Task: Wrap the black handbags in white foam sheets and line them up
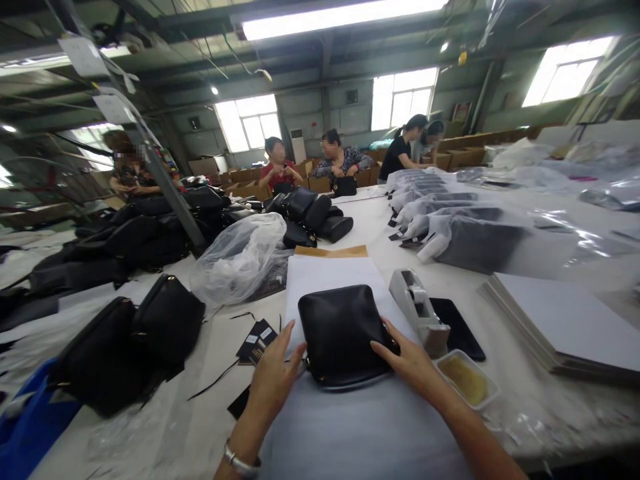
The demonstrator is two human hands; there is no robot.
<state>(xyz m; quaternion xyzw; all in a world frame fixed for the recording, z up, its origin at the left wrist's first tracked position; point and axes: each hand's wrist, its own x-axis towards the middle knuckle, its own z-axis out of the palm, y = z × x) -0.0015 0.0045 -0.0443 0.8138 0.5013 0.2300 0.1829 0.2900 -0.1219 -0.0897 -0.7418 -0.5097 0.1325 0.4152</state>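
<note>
A black handbag (345,333) with a smooth front lies in front of me on a stack of white tissue paper (325,270). At its left edge is my left hand (273,370), thumb and fingers against the side. My right hand (407,357) grips the opposite edge, thumb on the front and fingers at the side. Black hang tags (257,340) with cords lie just left of my left hand. To the right of the bag stand a tape dispenser (419,310), a black phone (457,327) and a small white tray (470,379) holding something yellowish.
Two black bags (167,317) stand at left beside a blue bin (30,417). Behind are clear plastic wrap (245,257) and a heap of black bags (145,230). Wrapped bags (465,233) line the right, near stacked white boards (570,320). Several co-workers (283,167) are across the table.
</note>
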